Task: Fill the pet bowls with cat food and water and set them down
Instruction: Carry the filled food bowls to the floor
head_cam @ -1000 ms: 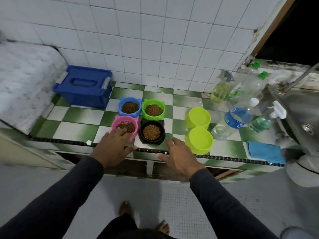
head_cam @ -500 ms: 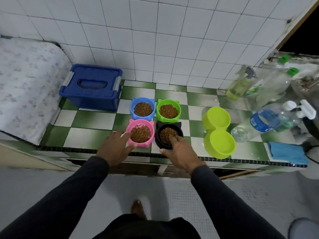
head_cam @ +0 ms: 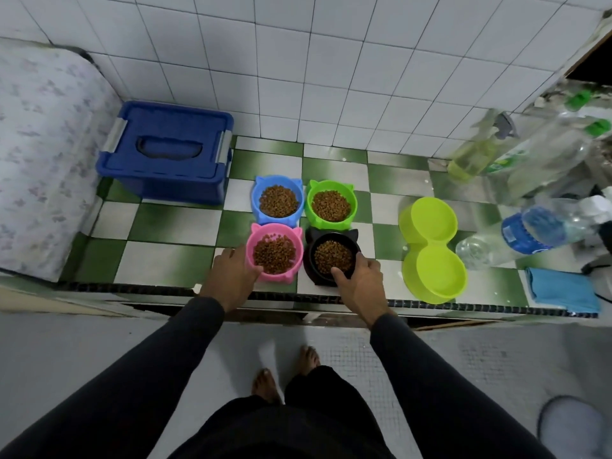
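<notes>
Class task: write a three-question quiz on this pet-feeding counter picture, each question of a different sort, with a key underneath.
1. True or false: the lime double bowl already holds kibble.
2. Which bowl does the left hand grip? A) blue bowl B) pink bowl C) green bowl
3. Fill in: the right hand holds the ____ bowl.

Key:
1. False; both its wells look bare.
2. B
3. black
</notes>
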The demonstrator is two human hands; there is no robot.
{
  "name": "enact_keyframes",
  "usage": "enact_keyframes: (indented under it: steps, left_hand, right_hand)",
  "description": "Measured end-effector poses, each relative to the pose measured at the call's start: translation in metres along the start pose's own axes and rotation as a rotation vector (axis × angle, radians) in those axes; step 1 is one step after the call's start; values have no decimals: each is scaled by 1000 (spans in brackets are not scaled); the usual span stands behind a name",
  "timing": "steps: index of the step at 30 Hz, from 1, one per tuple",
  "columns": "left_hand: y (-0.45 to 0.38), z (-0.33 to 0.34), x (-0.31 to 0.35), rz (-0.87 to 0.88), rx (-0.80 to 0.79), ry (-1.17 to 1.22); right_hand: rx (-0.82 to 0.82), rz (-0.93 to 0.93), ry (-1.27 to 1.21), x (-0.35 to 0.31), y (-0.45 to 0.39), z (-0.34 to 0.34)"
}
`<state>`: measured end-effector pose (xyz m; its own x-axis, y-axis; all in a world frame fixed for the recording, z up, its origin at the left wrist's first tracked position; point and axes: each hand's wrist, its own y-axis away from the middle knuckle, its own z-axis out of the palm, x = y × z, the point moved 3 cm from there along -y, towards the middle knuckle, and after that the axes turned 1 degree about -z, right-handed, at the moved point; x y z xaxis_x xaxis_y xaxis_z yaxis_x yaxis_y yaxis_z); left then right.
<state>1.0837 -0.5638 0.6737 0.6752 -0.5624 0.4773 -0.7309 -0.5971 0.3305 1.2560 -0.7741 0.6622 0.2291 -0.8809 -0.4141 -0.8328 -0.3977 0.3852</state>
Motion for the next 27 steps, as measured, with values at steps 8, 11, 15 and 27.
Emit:
enact_keyframes:
  steps: [8,11,15,27]
  left_hand:
    - [-23,15,-11,-157,26,200]
    - [-31,21,-18,-207,50,244]
    - [-34,29,-20,-234,68,281]
    - [-31,39,-15,-342,137,454]
  right_hand:
    - [-52,99,-175,20,-23,13]
    - [-35,109,-220,27,-30,20]
    - [-34,157,-244,29,-36,21]
    - [-4,220,-332,34,-38,26]
